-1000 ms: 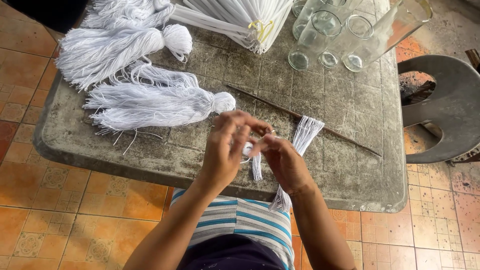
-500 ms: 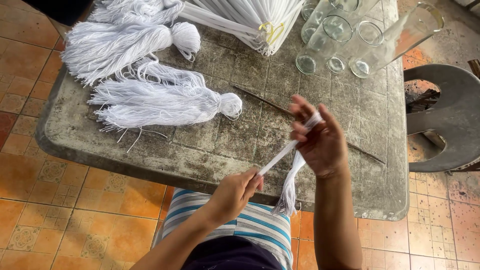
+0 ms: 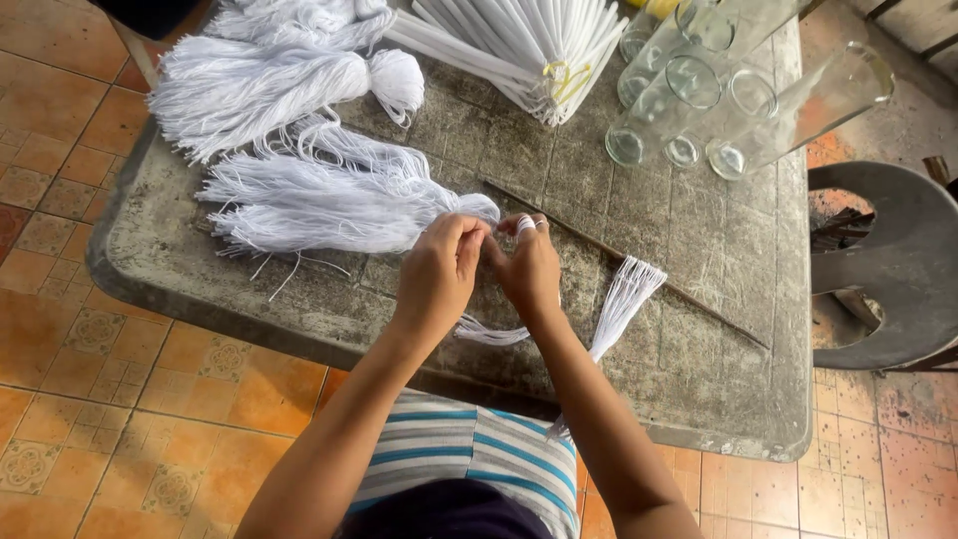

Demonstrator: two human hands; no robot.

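Both hands meet over the stone table (image 3: pixel 699 260), left hand (image 3: pixel 439 269) and right hand (image 3: pixel 529 265) pinching a white thread bundle (image 3: pixel 624 299) that trails toward 4 o'clock; a finished tassel (image 3: pixel 329 205) lies at 10 o'clock.

Yarn tassels (image 3: pixel 299 150) on table (image 3: pixel 728 299) far left, glass tubes (image 3: pixel 718 90) far right, stick (image 3: pixel 639 265) between, stool (image 3: pixel 888 269) right of table.

The worktop (image 3: pixel 699 250) looks like rough, matt concrete, grey and stained, scored in a faint tile pattern. On it lie soft white thread tassels (image 3: pixel 329 200), fibrous and matt, and a fan of smooth white strips (image 3: pixel 519 40). The glasses (image 3: pixel 699 100) are clear and glossy. A thin dark stick (image 3: pixel 689 299) looks wooden. The floor tiles (image 3: pixel 60 399) are orange, worn and dull.
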